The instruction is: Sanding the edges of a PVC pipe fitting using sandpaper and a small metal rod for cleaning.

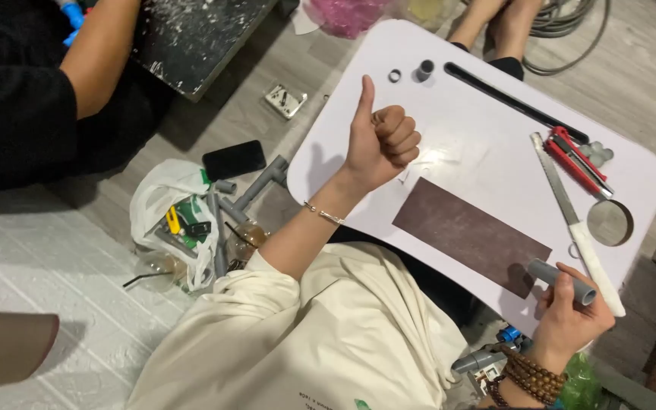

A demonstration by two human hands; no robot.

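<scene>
The short grey plastic pipe (562, 282) lies across the fingers of the right hand (567, 319), which grasps it over the near right edge of the white lap table (487, 99); the thumb lies along the pipe's near side. A brown bead bracelet (529, 377) circles that wrist. The left hand (380, 144) is clenched into a fist with the thumb raised, grasping nothing, above the table's left part, with a thin bangle (324, 214) on its wrist.

The table's top is smooth and white, with a dark brown rectangular mat (471, 234) just beside the pipe, a long dark slot (514, 100) along the far edge and a round cup hole (610, 222) at the right. A white-handled hand saw (577, 225) lies between the mat and the hole, its handle end touching or just beside the pipe. A red pipe cutter (577, 161) rests beyond it. A small grey ring (395, 75) and a short grey pipe stub (424, 70) stand near the far left corner.

The table stands over a grey wood-look floor. To the left lie a black phone (234, 159), grey pipe fittings (256, 186), a white plastic bag (168, 205) with green and yellow items inside, and a white socket plate (285, 99). Another person's bare arm (100, 53) shows at the upper left beside a speckled black board (191, 38). A pink bag (347, 14) and a grey cable (563, 30) lie beyond the table.
</scene>
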